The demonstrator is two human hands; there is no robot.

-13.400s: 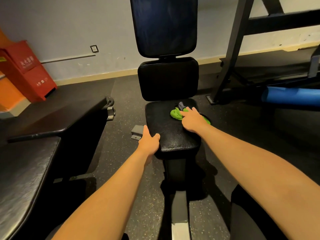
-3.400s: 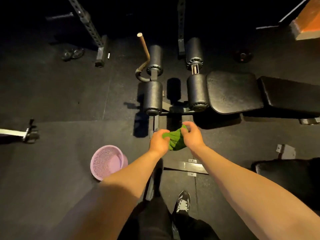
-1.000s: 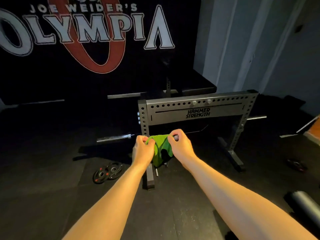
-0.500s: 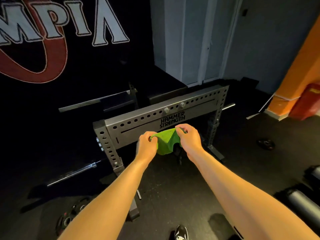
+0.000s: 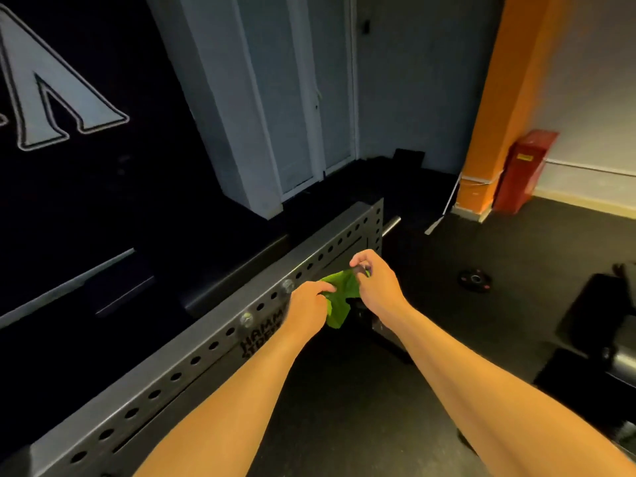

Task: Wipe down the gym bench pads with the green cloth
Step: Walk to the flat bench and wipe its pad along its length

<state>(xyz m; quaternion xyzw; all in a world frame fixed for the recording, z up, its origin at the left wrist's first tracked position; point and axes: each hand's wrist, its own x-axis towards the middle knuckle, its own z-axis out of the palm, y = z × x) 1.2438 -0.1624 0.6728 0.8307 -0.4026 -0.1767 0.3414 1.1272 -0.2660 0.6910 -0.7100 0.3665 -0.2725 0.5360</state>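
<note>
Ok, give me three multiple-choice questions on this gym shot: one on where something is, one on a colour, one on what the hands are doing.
1. Where does the red cabinet stand?
A. beside the orange pillar
B. on the perforated steel frame
C. under the wall lettering

2. What colour is the cloth?
A. blue
B. green
C. white

3. How is the cloth held?
A. lying on the floor
B. draped over the frame
C. gripped in the air by the left hand and the right hand

Answers: 1 A, the cabinet sits right of the pillar by the wall; 2 B, it is bright green; 3 C, both hands pinch it.
</note>
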